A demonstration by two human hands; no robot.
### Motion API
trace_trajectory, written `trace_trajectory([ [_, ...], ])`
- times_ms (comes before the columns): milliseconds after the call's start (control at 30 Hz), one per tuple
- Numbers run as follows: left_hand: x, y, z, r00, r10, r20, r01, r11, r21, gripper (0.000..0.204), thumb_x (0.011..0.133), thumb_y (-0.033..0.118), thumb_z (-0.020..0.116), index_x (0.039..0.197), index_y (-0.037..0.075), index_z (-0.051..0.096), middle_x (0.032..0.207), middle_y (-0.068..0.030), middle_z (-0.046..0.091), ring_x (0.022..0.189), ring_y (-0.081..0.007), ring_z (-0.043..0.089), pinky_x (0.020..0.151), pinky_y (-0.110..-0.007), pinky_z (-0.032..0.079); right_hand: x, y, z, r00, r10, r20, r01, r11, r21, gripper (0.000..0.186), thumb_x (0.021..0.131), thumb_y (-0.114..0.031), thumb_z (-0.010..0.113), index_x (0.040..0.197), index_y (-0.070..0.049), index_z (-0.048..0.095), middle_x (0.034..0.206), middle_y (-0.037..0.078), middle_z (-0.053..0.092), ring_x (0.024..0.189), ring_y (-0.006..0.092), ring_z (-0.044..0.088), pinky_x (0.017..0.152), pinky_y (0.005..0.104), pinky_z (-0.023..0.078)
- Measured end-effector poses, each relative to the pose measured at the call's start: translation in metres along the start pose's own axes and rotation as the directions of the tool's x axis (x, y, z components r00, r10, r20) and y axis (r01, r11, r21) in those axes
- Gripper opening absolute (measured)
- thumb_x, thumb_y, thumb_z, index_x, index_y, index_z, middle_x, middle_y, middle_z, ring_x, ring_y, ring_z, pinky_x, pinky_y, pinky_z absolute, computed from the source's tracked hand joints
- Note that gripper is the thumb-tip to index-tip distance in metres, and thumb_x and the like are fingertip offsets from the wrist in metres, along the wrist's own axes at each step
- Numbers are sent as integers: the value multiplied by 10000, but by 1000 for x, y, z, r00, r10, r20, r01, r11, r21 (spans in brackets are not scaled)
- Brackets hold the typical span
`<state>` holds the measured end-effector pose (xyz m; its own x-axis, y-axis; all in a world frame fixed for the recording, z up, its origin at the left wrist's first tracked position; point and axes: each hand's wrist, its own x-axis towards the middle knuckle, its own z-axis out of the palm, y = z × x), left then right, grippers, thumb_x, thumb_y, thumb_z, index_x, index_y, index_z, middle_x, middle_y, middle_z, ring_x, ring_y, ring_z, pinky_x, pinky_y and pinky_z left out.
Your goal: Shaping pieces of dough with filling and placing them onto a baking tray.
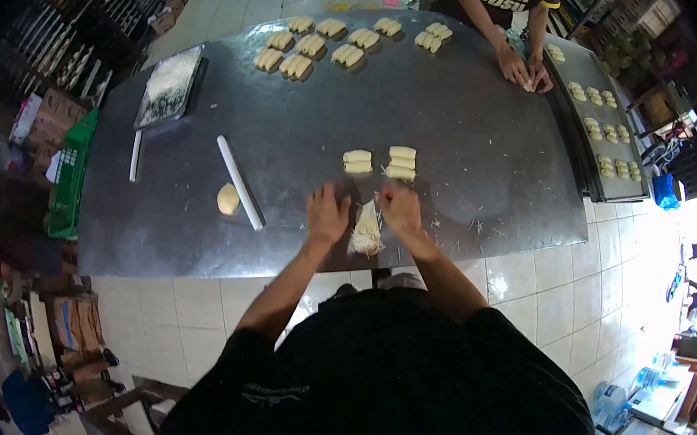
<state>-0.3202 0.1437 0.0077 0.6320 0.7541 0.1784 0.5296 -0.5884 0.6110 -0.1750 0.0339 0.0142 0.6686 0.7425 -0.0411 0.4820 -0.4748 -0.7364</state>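
A flat, tapering piece of dough (367, 222) lies near the table's front edge, with pale shreds heaped on its wide near end. To its left, my left hand (328, 214) is on the table side with fingers slightly curled and thumb apart, holding nothing visible. My right hand (401, 211) is closed beside the dough's narrow far end; whatever its fingertips hold is hidden. Just beyond my hands sit a pair of dough rolls (358, 162) and a group of three rolls (402, 162), side by side. A dough ball (228, 199) rests against a white rolling pin (240, 182) farther left.
Several grouped rolls (310, 45) cover the far table. A tray of white powder or shreds (170, 84) and another white rod (136, 156) lie left. A co-worker's hands (527, 71) handle dough at far right, beside trays of rolls (619, 150). A green crate (72, 180) stands left.
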Motion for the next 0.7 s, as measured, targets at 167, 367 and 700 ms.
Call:
trace_trajectory([
  [167, -96, -8, -14, 942, 290, 168, -249, 941, -228, 222, 716, 117, 724, 916, 62, 644, 967, -98, 616, 957, -297, 562, 876, -411, 429, -98, 4, -4, 839, -544, 12, 537, 832, 138, 113, 784, -96, 651, 887, -61, 623, 973, 112, 644, 876, 311, 631, 696, 372, 526],
  [367, -85, 0, 4, 875, 484, 19, -484, 875, -16, 224, 729, 37, 643, 952, 35, 621, 960, -101, 612, 935, -310, 543, 865, -435, 399, -95, 24, 6, 767, -624, 151, 642, 740, -199, 234, 769, -57, 582, 998, -88, 614, 1002, 73, 593, 1037, 303, 522, 656, 375, 539],
  [700, -13, 4, -2, 967, -127, 221, 114, 991, 71, 154, 825, 158, 605, 941, 58, 585, 878, -151, 638, 813, -379, 613, 752, -464, 470, -28, 6, 10, 994, -15, 112, 16, 1000, -6, 188, 775, -155, 659, 912, -52, 581, 790, 161, 647, 795, 340, 654, 705, 421, 506],
])
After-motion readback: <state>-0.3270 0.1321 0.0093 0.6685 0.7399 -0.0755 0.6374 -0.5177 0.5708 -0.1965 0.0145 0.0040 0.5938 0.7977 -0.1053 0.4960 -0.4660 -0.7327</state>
